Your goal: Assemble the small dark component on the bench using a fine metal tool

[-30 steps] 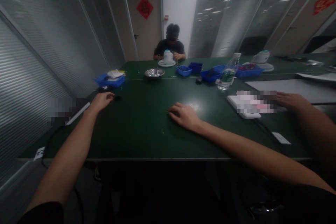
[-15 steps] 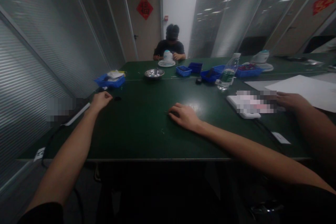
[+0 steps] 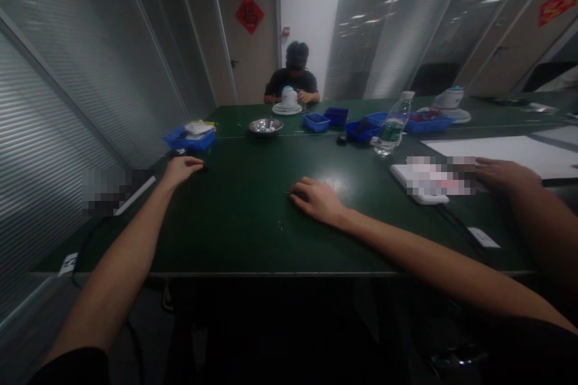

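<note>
My left hand (image 3: 184,168) reaches over the left side of the green table. Its thumb and fingers come together at the edge of a small, dark, flat object (image 3: 205,167), which is partly covered by the fingertips. My right hand (image 3: 316,200) rests on the table near the middle, fingers curled and closed. A thin, pale sliver (image 3: 285,192) pokes out at its fingertips, too small to name, and the inside of the grip is hidden.
Behind my left hand stands a blue basket (image 3: 189,139). Farther back are a steel bowl (image 3: 257,131), blue trays (image 3: 316,123) and a water bottle (image 3: 389,135). At right, another person's hand (image 3: 508,175) is beside a white device (image 3: 406,189) and paper (image 3: 497,147). Someone sits opposite.
My left hand has moved slightly right and forward, its fingertips now at the dark flat object. My right hand has stayed still. A white sheet at the right has shifted away.
</note>
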Available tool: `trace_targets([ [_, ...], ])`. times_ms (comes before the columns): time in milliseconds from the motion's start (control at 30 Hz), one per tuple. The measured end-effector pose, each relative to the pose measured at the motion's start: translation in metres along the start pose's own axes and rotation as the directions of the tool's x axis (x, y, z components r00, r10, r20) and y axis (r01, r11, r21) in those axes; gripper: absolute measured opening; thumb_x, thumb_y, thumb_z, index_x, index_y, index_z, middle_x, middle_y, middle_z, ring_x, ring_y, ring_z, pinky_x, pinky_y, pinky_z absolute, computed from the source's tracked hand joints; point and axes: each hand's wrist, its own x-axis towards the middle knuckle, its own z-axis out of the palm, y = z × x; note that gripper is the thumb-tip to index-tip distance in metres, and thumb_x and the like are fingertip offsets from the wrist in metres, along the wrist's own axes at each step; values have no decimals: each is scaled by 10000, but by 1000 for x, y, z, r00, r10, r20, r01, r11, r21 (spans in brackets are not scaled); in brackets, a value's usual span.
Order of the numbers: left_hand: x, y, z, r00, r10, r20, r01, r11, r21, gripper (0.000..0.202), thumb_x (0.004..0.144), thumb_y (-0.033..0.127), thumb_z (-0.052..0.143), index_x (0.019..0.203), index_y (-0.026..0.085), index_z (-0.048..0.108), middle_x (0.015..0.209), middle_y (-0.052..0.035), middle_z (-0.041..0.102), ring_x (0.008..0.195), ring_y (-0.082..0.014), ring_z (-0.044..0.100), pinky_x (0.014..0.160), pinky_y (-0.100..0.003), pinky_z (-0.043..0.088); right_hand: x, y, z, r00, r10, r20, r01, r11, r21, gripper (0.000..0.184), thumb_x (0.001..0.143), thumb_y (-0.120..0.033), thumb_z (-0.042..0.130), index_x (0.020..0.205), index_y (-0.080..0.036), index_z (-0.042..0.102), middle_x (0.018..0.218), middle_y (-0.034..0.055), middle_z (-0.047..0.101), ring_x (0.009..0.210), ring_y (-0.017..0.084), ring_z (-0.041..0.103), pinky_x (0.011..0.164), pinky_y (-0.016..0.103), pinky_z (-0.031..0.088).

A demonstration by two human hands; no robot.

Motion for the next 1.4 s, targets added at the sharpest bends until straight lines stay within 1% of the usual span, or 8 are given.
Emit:
trace_targets([
  [233,-6,4,-4,997,-46,63,46,999,-2,343,758,382,817,1069,238,807,1088,-57,788,1027,-252,716,906,-320,523,1,2,3,1000,-6,-5,6,1000,-9,281,1022,-386,542,1209,-234,686,1114,68,645,851,180,624,704,290,442],
  [500,-4,0,-4,992,-101,77,106,992,-66,416,684,390,865,1067,238,808,1103,-75,784,1068,-283,702,962,-377,514,0,0,0,1000,-1,8,1,1000,-2,283,1022,-383,546,1213,-228,686,1120,73,648,863,182,635,706,297,449],
  [633,-4,2,-3,994,-48,94,55,996,-68,402,678,397,868,1041,234,809,1102,-77,783,1047,-269,711,954,-362,518,1,0,-1,1000,-5,9,5,1000,-4,286,1022,-385,545,1218,-229,684,1122,73,646,854,183,634,696,299,450],
  [867,-14,21,1,996,28,87,-34,996,76,339,727,381,830,1034,240,806,1045,-68,787,985,-266,722,874,-340,542,0,-1,-1,1000,-5,9,5,1000,6,286,1024,-379,547,1227,-227,678,1121,77,643,843,176,635,692,291,448],
  [1033,-21,38,4,988,84,126,-96,991,95,289,790,401,779,1024,234,804,1071,-73,778,1016,-267,712,916,-347,524,0,0,1,1000,-23,-7,23,1000,8,281,1020,-378,549,1218,-230,682,1121,70,647,863,181,635,705,292,451],
  [1167,-44,80,21,906,257,336,-257,965,-46,350,815,468,741,1098,265,783,1159,-60,752,1077,-263,685,916,-348,522,0,0,2,998,-69,-7,69,997,18,282,1025,-382,543,1219,-231,680,1143,69,645,843,169,629,714,292,454],
  [1300,-80,135,50,737,514,438,-445,858,-259,348,873,468,695,1127,239,765,1136,-75,735,1008,-243,676,847,-351,517,-1,-2,1,992,-126,-12,126,992,25,292,1038,-389,523,1233,-230,669,1150,68,643,843,162,620,716,288,447],
  [1400,-105,165,68,603,665,441,-539,747,-389,311,919,435,674,1125,220,761,1079,-94,729,922,-220,658,787,-337,494,-2,-3,1,988,-154,-8,154,988,18,302,1045,-397,509,1246,-233,662,1140,65,640,848,162,615,708,283,437],
])
